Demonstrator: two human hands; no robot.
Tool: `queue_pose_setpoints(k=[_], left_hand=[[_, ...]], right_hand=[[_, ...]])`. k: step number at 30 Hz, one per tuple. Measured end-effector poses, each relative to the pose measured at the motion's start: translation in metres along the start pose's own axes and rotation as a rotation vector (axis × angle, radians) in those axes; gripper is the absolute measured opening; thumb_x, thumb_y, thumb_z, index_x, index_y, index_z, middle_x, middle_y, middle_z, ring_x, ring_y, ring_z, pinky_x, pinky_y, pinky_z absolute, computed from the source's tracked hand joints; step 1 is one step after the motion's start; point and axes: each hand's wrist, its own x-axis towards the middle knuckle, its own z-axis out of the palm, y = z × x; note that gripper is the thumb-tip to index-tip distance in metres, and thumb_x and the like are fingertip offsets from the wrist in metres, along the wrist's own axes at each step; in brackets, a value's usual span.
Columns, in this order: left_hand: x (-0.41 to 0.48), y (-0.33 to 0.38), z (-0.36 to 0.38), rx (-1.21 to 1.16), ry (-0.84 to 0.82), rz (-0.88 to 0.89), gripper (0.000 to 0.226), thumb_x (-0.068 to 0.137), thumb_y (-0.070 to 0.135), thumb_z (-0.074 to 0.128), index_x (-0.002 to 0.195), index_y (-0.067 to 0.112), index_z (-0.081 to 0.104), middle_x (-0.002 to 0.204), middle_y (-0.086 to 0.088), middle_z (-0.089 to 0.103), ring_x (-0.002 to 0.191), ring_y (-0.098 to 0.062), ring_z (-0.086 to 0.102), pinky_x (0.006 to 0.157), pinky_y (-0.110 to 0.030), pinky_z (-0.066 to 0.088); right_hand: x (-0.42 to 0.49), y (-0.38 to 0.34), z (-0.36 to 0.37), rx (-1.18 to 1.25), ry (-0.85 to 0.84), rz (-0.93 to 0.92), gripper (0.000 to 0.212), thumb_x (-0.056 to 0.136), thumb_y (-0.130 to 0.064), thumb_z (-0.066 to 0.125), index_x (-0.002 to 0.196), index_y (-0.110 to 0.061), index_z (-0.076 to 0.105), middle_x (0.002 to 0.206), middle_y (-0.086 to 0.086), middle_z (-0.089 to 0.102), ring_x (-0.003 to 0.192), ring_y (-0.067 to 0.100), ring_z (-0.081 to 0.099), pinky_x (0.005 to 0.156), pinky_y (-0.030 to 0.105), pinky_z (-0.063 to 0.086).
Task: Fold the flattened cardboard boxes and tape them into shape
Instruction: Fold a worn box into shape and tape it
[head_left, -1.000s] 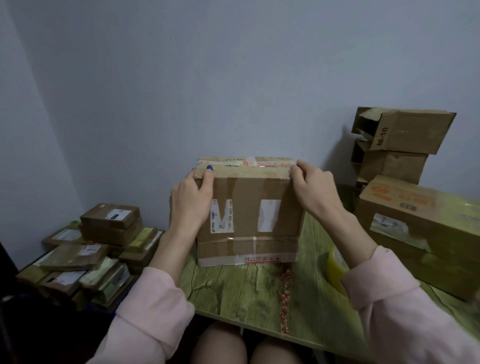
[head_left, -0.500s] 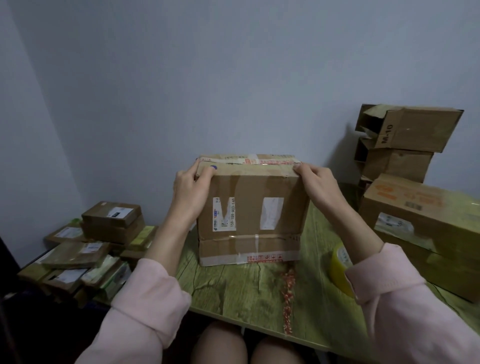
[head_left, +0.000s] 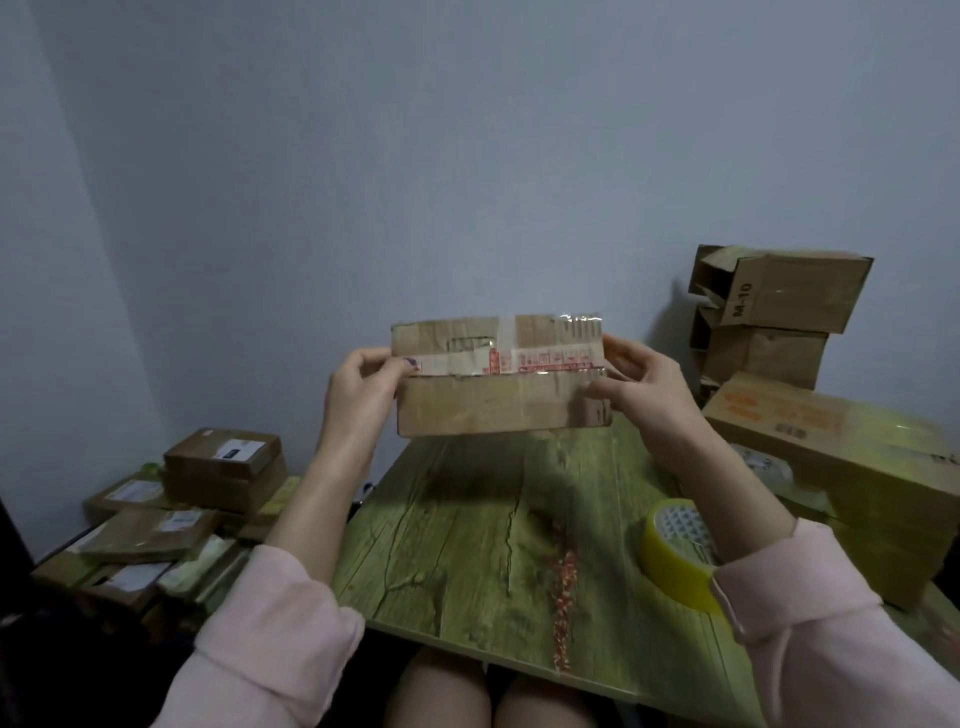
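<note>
Head view: at the far left, below the level of the surface, lies a pile of small boxes (head_left: 171, 509), several with white labels, the topmost one closed. Next comes the left hand (head_left: 358, 395), in a pink sleeve (head_left: 270, 639). It grips the left end of the cardboard box (head_left: 498, 405): its thumb, with a blue nail, presses on the face turned to the camera, and the other fingers go behind the end, out of sight. The cardboard box is held up in the air between both hands, over the far half of the green wood-grain surface (head_left: 457, 561), with its shadow on the boards beneath. A strip of tape (head_left: 545, 358) with red print runs along the seam of that face, and clear tape shines at the upper right corner. A reddish streak (head_left: 563, 577) runs down the surface toward its near edge. The right hand (head_left: 644, 384) holds the right end, thumb on the front near the lower corner and fingers curled round the side. Beside the right forearm a roll of yellow tape (head_left: 675, 551) stands tilted on the surface, partly behind the sleeve. Further right lies a long box (head_left: 841, 467). Behind it, against the wall, two open boxes (head_left: 779, 312) are stacked, the upper one marked M-10.
</note>
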Motion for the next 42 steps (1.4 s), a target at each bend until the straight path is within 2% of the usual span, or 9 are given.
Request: queue_pose_setpoints(k=[3, 7, 13, 18, 25, 30, 33, 37, 42], left_hand=[[-0.009, -0.002, 0.007, 0.048, 0.004, -0.017, 0.041, 0.083, 0.049, 0.055, 0.105, 0.016, 0.064, 0.104, -0.005, 0.065, 0.099, -0.019, 0.06, 0.087, -0.039, 0.051], [-0.022, -0.002, 0.014, 0.107, -0.009, 0.079, 0.033, 0.093, 0.051, 0.045, 0.091, 0.026, 0.066, 0.094, 0.001, 0.066, 0.092, -0.014, 0.059, 0.076, -0.031, 0.051], [-0.029, -0.006, 0.025, 0.188, 0.134, 0.083, 0.027, 0.093, 0.042, 0.051, 0.098, 0.015, 0.056, 0.088, 0.006, 0.056, 0.075, -0.001, 0.05, 0.055, -0.018, 0.035], [-0.032, -0.023, 0.026, 0.205, 0.13, 0.017, 0.021, 0.092, 0.032, 0.056, 0.099, 0.013, 0.054, 0.086, 0.006, 0.055, 0.074, -0.002, 0.049, 0.055, -0.021, 0.036], [-0.029, -0.05, 0.024, 0.242, 0.125, -0.137, 0.023, 0.091, 0.027, 0.057, 0.103, 0.008, 0.055, 0.096, -0.004, 0.057, 0.08, -0.013, 0.052, 0.055, -0.024, 0.033], [-0.034, -0.076, 0.019, 0.267, 0.058, -0.215, 0.05, 0.088, 0.042, 0.06, 0.12, 0.004, 0.056, 0.114, -0.009, 0.058, 0.1, -0.022, 0.055, 0.074, -0.03, 0.044], [-0.036, -0.082, 0.016, 0.282, -0.025, -0.196, 0.031, 0.09, 0.034, 0.059, 0.107, 0.008, 0.062, 0.099, -0.003, 0.063, 0.095, -0.022, 0.058, 0.07, -0.027, 0.046], [-0.041, -0.087, 0.012, 0.297, -0.185, -0.325, 0.057, 0.089, 0.027, 0.064, 0.138, 0.005, 0.045, 0.135, -0.006, 0.053, 0.122, -0.026, 0.05, 0.105, -0.038, 0.039], [-0.042, -0.091, 0.014, 0.286, -0.191, -0.365, 0.059, 0.087, 0.013, 0.064, 0.139, 0.004, 0.038, 0.139, -0.012, 0.048, 0.122, -0.026, 0.049, 0.099, -0.03, 0.037]], right_hand=[[-0.008, 0.002, 0.006, -0.01, 0.102, 0.042, 0.036, 0.085, -0.034, 0.066, 0.11, -0.008, 0.063, 0.107, 0.005, 0.066, 0.105, 0.022, 0.061, 0.089, 0.043, 0.053], [-0.01, 0.004, 0.014, -0.033, 0.337, 0.163, 0.054, 0.081, -0.065, 0.055, 0.079, -0.011, 0.055, 0.085, 0.005, 0.059, 0.089, 0.027, 0.06, 0.086, 0.051, 0.051], [-0.011, 0.012, 0.016, -0.104, 0.445, 0.188, 0.033, 0.087, -0.041, 0.063, 0.083, -0.011, 0.05, 0.078, -0.002, 0.05, 0.07, 0.012, 0.047, 0.065, 0.032, 0.045], [-0.018, 0.02, 0.017, -0.118, 0.403, 0.214, 0.038, 0.085, -0.031, 0.068, 0.115, -0.013, 0.051, 0.106, 0.005, 0.059, 0.097, 0.02, 0.058, 0.083, 0.044, 0.055], [-0.028, 0.034, 0.019, -0.201, 0.245, 0.261, 0.055, 0.083, -0.009, 0.068, 0.132, -0.019, 0.045, 0.126, 0.008, 0.054, 0.101, 0.02, 0.059, 0.082, 0.042, 0.057], [-0.036, 0.049, 0.016, -0.284, 0.154, 0.318, 0.074, 0.078, -0.009, 0.074, 0.142, -0.01, 0.037, 0.141, 0.01, 0.047, 0.126, 0.027, 0.048, 0.101, 0.041, 0.045], [-0.042, 0.057, 0.014, -0.343, 0.112, 0.412, 0.055, 0.078, -0.01, 0.075, 0.127, -0.004, 0.052, 0.122, 0.01, 0.061, 0.111, 0.023, 0.058, 0.087, 0.033, 0.049], [-0.044, 0.069, 0.01, -0.505, 0.097, 0.481, 0.028, 0.079, -0.013, 0.074, 0.105, -0.01, 0.064, 0.107, 0.007, 0.066, 0.101, 0.024, 0.062, 0.089, 0.041, 0.053], [-0.037, 0.066, 0.015, -0.493, -0.025, 0.486, 0.044, 0.083, -0.025, 0.069, 0.121, -0.007, 0.055, 0.115, 0.009, 0.063, 0.104, 0.026, 0.06, 0.092, 0.043, 0.052]])
